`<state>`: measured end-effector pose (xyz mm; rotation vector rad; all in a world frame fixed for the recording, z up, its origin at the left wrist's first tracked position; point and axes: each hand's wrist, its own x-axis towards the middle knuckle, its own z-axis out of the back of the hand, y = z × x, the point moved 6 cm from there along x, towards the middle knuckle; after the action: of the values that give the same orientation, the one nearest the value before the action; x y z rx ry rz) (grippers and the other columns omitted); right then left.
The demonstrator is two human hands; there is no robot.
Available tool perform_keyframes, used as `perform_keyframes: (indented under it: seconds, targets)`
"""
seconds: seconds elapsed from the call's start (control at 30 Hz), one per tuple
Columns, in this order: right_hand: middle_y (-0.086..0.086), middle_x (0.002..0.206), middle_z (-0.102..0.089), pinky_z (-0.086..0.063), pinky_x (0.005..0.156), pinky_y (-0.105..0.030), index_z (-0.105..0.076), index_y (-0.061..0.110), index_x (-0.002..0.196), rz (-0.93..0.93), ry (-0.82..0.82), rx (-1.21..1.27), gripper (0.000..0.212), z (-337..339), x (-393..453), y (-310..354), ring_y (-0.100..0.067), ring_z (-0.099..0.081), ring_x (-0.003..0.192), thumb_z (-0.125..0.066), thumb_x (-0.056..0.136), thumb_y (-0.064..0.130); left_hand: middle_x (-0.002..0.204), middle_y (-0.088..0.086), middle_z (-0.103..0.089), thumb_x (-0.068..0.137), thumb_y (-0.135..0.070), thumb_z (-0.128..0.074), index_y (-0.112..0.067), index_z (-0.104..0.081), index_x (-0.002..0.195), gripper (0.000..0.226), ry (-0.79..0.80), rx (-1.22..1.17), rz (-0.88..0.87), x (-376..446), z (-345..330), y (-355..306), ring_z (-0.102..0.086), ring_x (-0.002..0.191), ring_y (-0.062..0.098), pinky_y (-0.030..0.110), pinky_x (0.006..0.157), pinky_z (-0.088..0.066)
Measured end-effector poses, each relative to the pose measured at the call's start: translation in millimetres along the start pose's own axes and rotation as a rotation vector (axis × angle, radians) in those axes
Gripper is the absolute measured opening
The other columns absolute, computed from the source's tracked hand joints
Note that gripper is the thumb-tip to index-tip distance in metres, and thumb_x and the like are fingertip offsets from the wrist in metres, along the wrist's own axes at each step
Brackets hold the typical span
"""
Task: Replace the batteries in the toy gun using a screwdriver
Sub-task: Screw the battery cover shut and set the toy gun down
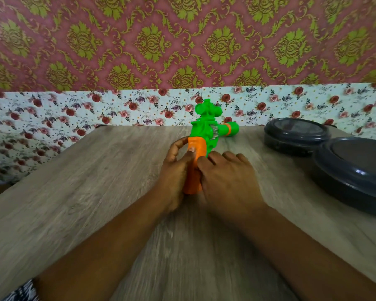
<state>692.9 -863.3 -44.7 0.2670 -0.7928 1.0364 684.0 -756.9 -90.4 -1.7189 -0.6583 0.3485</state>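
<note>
A green and orange toy gun (206, 129) lies on the wooden table (96, 192), its orange grip pointing toward me and its green barrel toward the far right. My left hand (175, 174) wraps the left side of the orange grip, thumb on top. My right hand (226, 181) rests against the grip's right side, with its fingertips pressing on it. No screwdriver or batteries are visible; anything under my hands is hidden.
Two dark round lidded containers stand at the right: one at the back (295, 135), a larger one nearer (354, 172). A floral-papered wall (74, 109) rises right behind the table's far edge. The table's left edge runs diagonally.
</note>
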Motion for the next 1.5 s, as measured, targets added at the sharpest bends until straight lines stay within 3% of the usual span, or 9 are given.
perform_keyframes:
  seconds: [0.17, 0.37, 0.47, 0.57, 0.77, 1.0, 1.17, 1.3, 1.5]
  targets:
    - [-0.004, 0.072, -0.062, -0.041, 0.056, -0.032, -0.058, 0.012, 0.089, 0.084, -0.068, -0.078, 0.023, 6.2, 0.0, 3.8, -0.027, -0.056, 0.064, -0.054, 0.068, 0.020, 0.119, 0.009, -0.064, 0.093, -0.026, -0.051, -0.032, -0.051, 0.125, 0.032, -0.007, -0.024, 0.016, 1.0, 1.4, 1.9, -0.062, 0.098, 0.027, 0.032, 0.066, -0.051]
    - [-0.006, 0.068, -0.062, -0.025, 0.064, -0.038, -0.063, 0.007, 0.075, 0.172, -0.144, -0.101, 0.028, 15.4, 2.7, 7.8, -0.028, -0.057, 0.062, -0.035, 0.073, 0.011, 0.120, 0.008, -0.064, 0.093, -0.029, -0.052, -0.036, -0.052, 0.122, 0.030, -0.035, 0.011, 0.014, 2.1, 4.4, 4.0, -0.059, 0.112, 0.035, 0.049, 0.086, -0.049]
    - [-0.005, 0.065, -0.061, -0.037, 0.055, -0.034, -0.063, 0.009, 0.071, 0.190, -0.091, -0.046, 0.028, 12.1, 3.3, 7.8, -0.026, -0.057, 0.053, -0.036, 0.069, 0.012, 0.118, 0.009, -0.064, 0.093, -0.028, -0.053, -0.039, -0.054, 0.117, 0.027, -0.021, 0.039, 0.007, 1.7, 3.6, 3.1, -0.059, 0.111, 0.035, 0.053, 0.088, -0.048]
    - [-0.005, 0.063, -0.059, -0.035, 0.037, -0.023, -0.061, 0.011, 0.069, 0.075, 0.037, 0.120, 0.012, 2.2, 1.6, 1.8, -0.024, -0.054, 0.040, -0.049, 0.066, 0.011, 0.119, 0.009, -0.064, 0.092, -0.029, -0.055, -0.041, -0.055, 0.114, 0.025, -0.024, 0.075, -0.009, -0.1, 1.4, 2.0, -0.061, 0.107, 0.034, 0.057, 0.088, -0.048]
    - [-0.010, 0.071, -0.060, -0.042, 0.059, -0.033, -0.058, 0.011, 0.074, -0.219, 0.196, 0.583, 0.007, -14.7, 0.7, -15.9, -0.025, -0.056, 0.067, -0.056, 0.081, 0.011, 0.112, 0.006, -0.067, 0.094, -0.028, -0.052, -0.041, -0.053, 0.114, 0.024, -0.022, 0.149, -0.062, -3.5, -0.6, -1.9, -0.064, 0.102, 0.030, 0.055, 0.086, -0.050]
    - [0.000, 0.065, -0.057, -0.032, 0.051, -0.011, -0.064, 0.005, 0.075, -0.380, 0.179, 0.771, 0.004, -22.9, 1.3, -24.4, -0.012, -0.050, 0.060, -0.063, 0.076, 0.008, 0.119, 0.005, -0.064, 0.093, -0.029, -0.053, -0.040, -0.053, 0.114, 0.024, -0.036, 0.183, -0.076, -2.8, -0.1, -3.7, -0.062, 0.106, 0.027, 0.052, 0.092, -0.051]
    - [-0.007, 0.088, -0.065, -0.046, 0.068, -0.032, -0.060, 0.010, 0.092, -0.217, 0.208, 0.529, 0.013, -10.3, 3.8, -16.3, -0.025, -0.060, 0.082, -0.056, 0.080, 0.014, 0.113, 0.003, -0.066, 0.094, -0.025, -0.051, -0.033, -0.053, 0.118, 0.026, -0.042, 0.102, -0.036, 1.1, 2.6, -1.1, -0.064, 0.100, 0.026, 0.048, 0.088, -0.051]
    - [-0.005, 0.066, -0.063, -0.041, 0.044, -0.028, -0.063, 0.011, 0.074, 0.001, 0.016, 0.081, 0.028, 7.3, 4.5, -6.5, -0.027, -0.061, 0.057, -0.081, 0.053, 0.017, 0.113, 0.007, -0.065, 0.094, -0.023, -0.050, -0.030, -0.053, 0.120, 0.027, -0.033, 0.031, 0.002, 1.7, 1.6, 0.4, -0.062, 0.093, 0.025, 0.040, 0.077, -0.052]
    - [-0.002, 0.063, -0.062, -0.035, 0.042, -0.024, -0.065, 0.010, 0.076, 0.185, -0.082, -0.025, 0.023, 7.9, 2.1, 2.4, -0.023, -0.058, 0.055, -0.043, 0.069, 0.013, 0.114, 0.009, -0.066, 0.093, -0.026, -0.052, -0.034, -0.054, 0.117, 0.026, -0.022, 0.007, 0.033, -1.2, 0.1, 2.4, -0.061, 0.099, 0.028, 0.037, 0.075, -0.050]
